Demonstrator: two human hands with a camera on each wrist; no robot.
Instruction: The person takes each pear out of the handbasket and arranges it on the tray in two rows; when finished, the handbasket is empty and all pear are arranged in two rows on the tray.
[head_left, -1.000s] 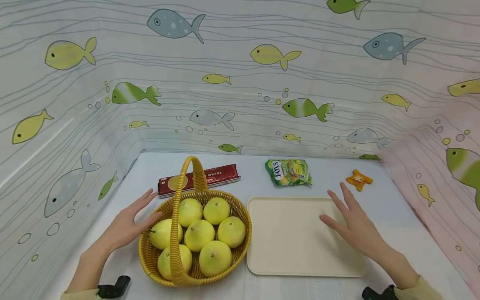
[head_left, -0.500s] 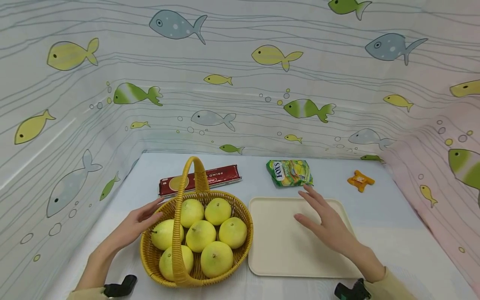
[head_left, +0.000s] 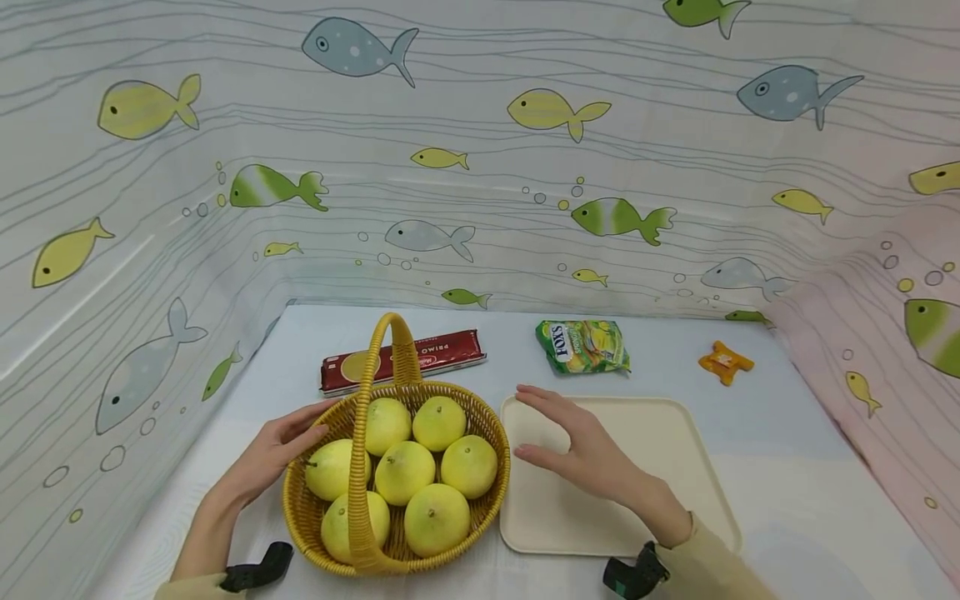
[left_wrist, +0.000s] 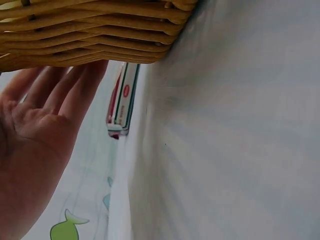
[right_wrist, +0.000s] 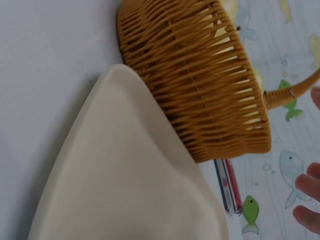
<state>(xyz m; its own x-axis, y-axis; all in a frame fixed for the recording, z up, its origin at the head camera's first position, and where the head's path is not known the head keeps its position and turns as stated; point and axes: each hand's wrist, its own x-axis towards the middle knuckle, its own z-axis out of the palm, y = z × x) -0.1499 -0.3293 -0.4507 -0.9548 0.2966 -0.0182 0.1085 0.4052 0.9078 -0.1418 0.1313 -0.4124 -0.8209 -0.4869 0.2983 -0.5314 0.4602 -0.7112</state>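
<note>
A woven yellow basket (head_left: 497,440) with a tall handle holds several yellow round fruits (head_left: 405,472). My left hand (head_left: 298,425) lies against the basket's left rim with its fingers straight. The left wrist view shows the palm (left_wrist: 42,112) close under the wicker wall (left_wrist: 95,35). My right hand (head_left: 553,430) hovers open over the left part of a cream tray (head_left: 675,442), just right of the basket. In the right wrist view the basket's side (right_wrist: 200,75) stands next to the tray (right_wrist: 125,175), and only fingertips (right_wrist: 306,200) show at the right edge.
Behind the basket a red flat box (head_left: 438,356) lies on the white table. A green candy bag (head_left: 581,345) and a small orange packet (head_left: 724,362) sit at the back right. Fish-patterned curtains wall in the table on three sides.
My right hand has moved left across the tray, from its right part to beside the basket. My left hand has closed in onto the basket's left rim.
</note>
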